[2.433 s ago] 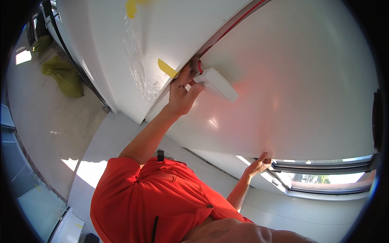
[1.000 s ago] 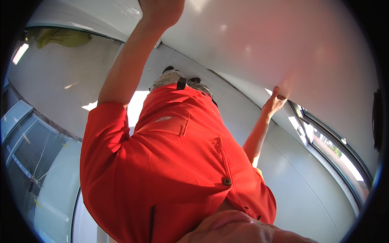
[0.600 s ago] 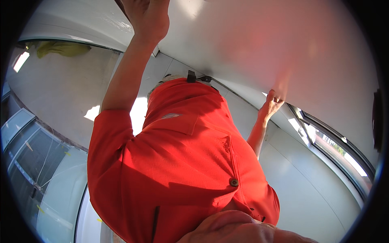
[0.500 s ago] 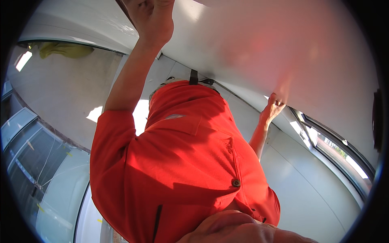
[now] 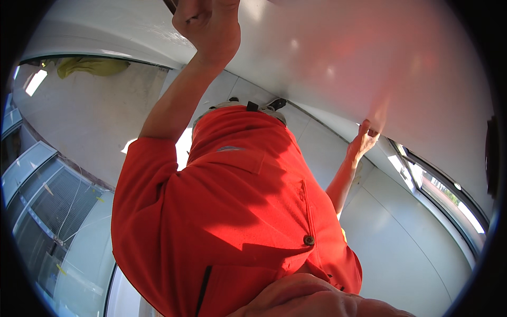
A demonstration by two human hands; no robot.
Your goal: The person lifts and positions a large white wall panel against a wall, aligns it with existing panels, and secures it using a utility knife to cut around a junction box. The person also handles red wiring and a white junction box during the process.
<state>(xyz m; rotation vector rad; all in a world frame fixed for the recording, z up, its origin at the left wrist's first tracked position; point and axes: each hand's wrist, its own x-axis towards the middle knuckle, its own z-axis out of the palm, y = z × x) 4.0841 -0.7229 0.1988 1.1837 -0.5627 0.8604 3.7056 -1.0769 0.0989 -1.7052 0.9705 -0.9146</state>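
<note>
A large glossy white panel (image 5: 327,58) spans the upper right of the head view and mirrors the red of my shirt. My left hand (image 5: 208,26) is raised at its upper left part, fingers curled in and partly cut off by the picture's top edge. Beside those fingers a dark narrow strip (image 5: 170,5) shows; what they grip is hidden. Lower on the right, my right hand (image 5: 364,138) has its fingers bent around the panel's lower edge, and its reflection shows in the surface just above.
At right, a dark-framed window (image 5: 443,190) lets in sunlight. Pale wall panels (image 5: 401,238) lie below it. Glazed frames with mesh (image 5: 68,201) stand at left. A yellow-green cloth or bag (image 5: 92,66) lies on the grey floor (image 5: 100,116).
The whole view has shifted slightly. My left hand sits a little further right and lower in the picture, my right hand a little further right. Both keep their curled shape.
</note>
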